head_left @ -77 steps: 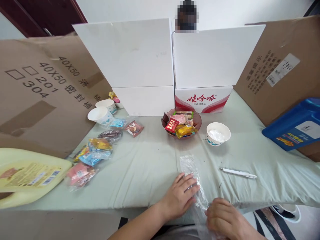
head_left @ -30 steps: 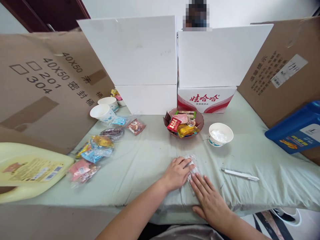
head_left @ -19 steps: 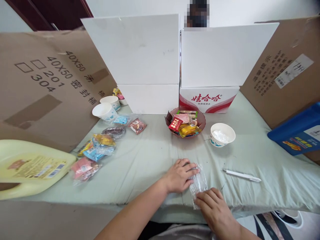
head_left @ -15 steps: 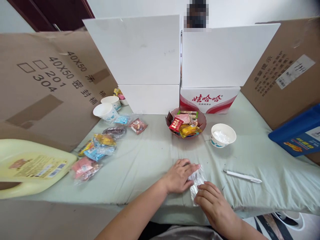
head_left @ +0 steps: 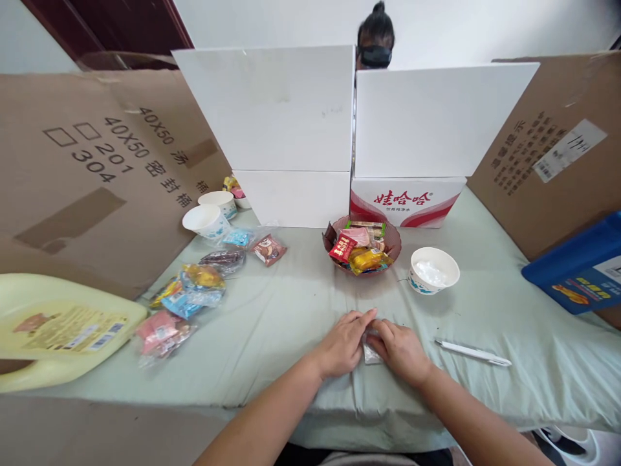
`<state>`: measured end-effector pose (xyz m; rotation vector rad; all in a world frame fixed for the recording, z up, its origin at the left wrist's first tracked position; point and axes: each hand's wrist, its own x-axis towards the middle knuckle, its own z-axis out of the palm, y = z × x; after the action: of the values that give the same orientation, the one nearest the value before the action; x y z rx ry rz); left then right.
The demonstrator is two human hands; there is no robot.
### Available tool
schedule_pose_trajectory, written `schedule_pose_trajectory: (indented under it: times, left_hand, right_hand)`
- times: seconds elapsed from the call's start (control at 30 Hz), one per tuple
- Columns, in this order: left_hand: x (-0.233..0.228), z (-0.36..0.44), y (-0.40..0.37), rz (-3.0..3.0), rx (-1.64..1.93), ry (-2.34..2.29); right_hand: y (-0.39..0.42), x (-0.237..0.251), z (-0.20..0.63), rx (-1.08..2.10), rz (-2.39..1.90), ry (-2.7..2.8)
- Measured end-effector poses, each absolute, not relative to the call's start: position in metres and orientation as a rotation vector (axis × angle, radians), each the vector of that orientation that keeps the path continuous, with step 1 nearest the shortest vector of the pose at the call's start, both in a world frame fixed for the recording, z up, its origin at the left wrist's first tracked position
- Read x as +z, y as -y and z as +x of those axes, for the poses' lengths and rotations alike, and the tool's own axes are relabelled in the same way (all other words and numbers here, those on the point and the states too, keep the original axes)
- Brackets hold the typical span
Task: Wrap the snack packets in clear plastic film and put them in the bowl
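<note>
A clear plastic bag (head_left: 372,355), now a small folded piece, lies on the cloth near the table's front edge. My left hand (head_left: 343,344) is closed at its left side, fingertips on the upper end. From the right, my right hand (head_left: 398,349) grips the same piece with thumb and fingers, and the two hands' fingertips meet. Most of the bag is hidden under the fingers. Behind the hands stands a reddish bowl (head_left: 395,241) of wrapped snacks. A paper bowl (head_left: 416,279) with clear plastic inside is to its right, and a white pen (head_left: 473,353) lies beside my right hand.
Several bagged snacks (head_left: 194,288) lie at left, near paper bowls (head_left: 206,220) and a pale yellow jug (head_left: 72,330). White panels (head_left: 291,110) and a printed carton (head_left: 407,202) stand at the back, with a person behind. A blue container (head_left: 577,262) is at right.
My right hand has moved up and left to meet my left hand. The plastic bag has gone from a longer flat strip to a shorter folded piece. The view has tilted slightly.
</note>
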<state>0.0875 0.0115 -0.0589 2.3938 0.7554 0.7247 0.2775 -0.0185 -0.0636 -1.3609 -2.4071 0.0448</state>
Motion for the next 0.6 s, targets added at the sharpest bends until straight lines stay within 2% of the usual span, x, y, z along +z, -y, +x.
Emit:
schedule_pose_trajectory:
  times: [0.17,0.3,0.6]
  left_hand:
    - [-0.053,0.086,-0.009,2.366,0.999,-0.858]
    - [-0.051,0.089,-0.007,2.579,0.808,-0.731]
    - [-0.049,0.094,-0.007,2.537,0.564,-0.987]
  right_hand:
    - [0.022,-0.061,0.278,-0.003,-1.425,2.352]
    - [0.020,-0.060,0.277,-0.024,-1.463,2.310]
    - [0.017,-0.048,0.295,-0.139,-1.665,2.104]
